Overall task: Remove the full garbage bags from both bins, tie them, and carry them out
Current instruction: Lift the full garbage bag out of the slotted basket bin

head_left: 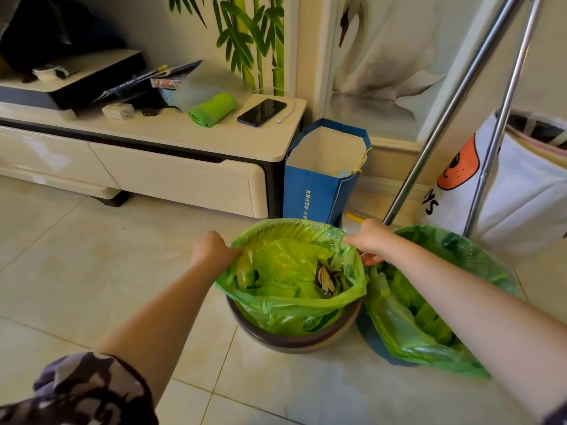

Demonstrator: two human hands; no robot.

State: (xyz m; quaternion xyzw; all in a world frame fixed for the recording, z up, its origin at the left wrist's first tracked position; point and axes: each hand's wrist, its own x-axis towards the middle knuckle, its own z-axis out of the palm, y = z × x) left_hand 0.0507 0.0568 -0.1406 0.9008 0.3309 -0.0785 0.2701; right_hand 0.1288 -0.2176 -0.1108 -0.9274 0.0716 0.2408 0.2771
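A round brown-and-cream bin (294, 340) stands on the tiled floor, lined with a green garbage bag (288, 308) holding green plastic and a dark wrapper. My left hand (213, 250) grips the bag's rim on its left side. My right hand (372, 242) grips the rim on its right side. A second bin (372, 343), blue and mostly hidden, stands to the right under my right forearm, with its own green bag (420, 326) full of green plastic.
A blue paper gift bag (319, 182) stands just behind the bins beside a low cream cabinet (184, 179) carrying a green bag roll (211, 110) and a phone (261, 112). Metal poles (441, 124) and a white laundry hamper (521, 191) stand at right.
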